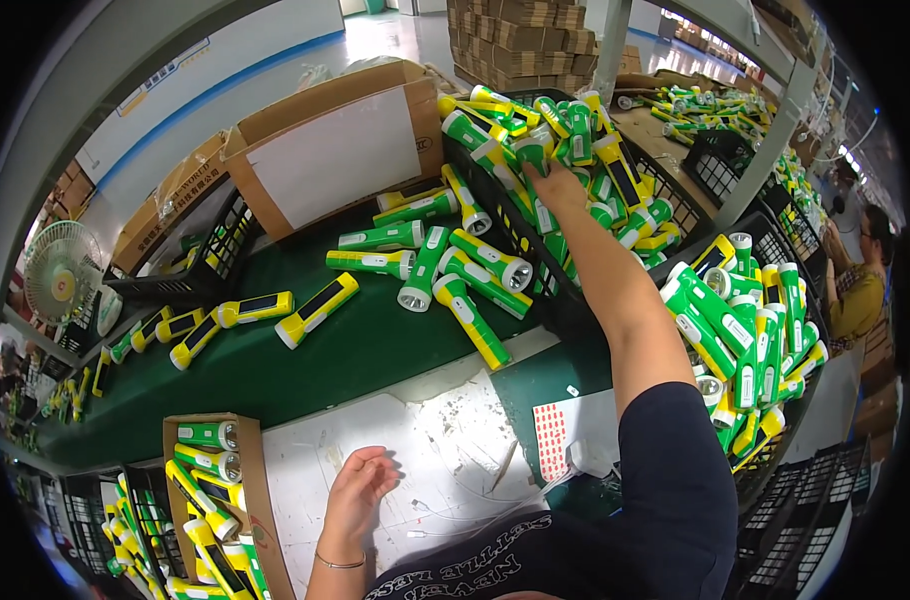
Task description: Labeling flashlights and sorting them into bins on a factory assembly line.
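My right arm stretches forward to a black crate [520, 225] heaped with green-and-yellow flashlights. Among them, my right hand [558, 190] is closed round a green flashlight [532, 152]; its fingertips are partly hidden. Over the white work surface [415, 440], my left hand [360, 488] is held with loosely bent fingers and nothing in it. Beyond the work surface, several flashlights [430, 268] lie in a loose group on the green conveyor belt [375, 345]. A row of flashlights with dark panels [255, 309] trails off along the belt to the left.
A cardboard box [170, 440] of flashlights stands at near left. More fill a pile [745, 335] at right. A white cable [465, 518] and a red-marked sheet [552, 440] lie before me. Behind the belt stands an open carton [335, 150]. A co-worker [860, 270] is at far right.
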